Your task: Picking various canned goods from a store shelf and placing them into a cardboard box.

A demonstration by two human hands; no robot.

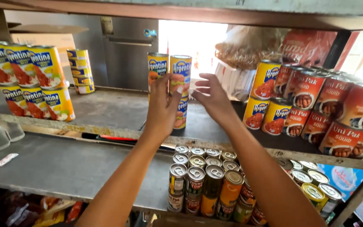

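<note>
The left hand [163, 105] has its grip wrapped around a tall yellow-and-blue cylindrical tin can [180, 73], fingers pressed against the label at mid-height. This can stands upright, long axis vertical, on top of a second can of the same kind [182, 112], which rests on the grey metal upper shelf [118, 110]. The stack sits near the shelf's front edge, directly ahead of the person.

The right hand [213, 98] hovers just right of the stack with the grip spread and empty, fingers curled toward the upper can but apart from it. The left hand is the one in contact; the right is near.

Immediately left and behind the held can stands another yellow-and-blue tin [157, 69], close enough that whether the two touch cannot be determined. Well apart to the left is a block of yellow corned-beef cans [34, 80]. To the right, rows of yellow cans [262, 96] and red squid cans [341, 109] are stacked in tiers. On the lower shelf [64, 166], small pull-tab cans [206, 180] stand upright below the hands. A red-handled tool [114, 138] lies along the shelf edge.
</note>
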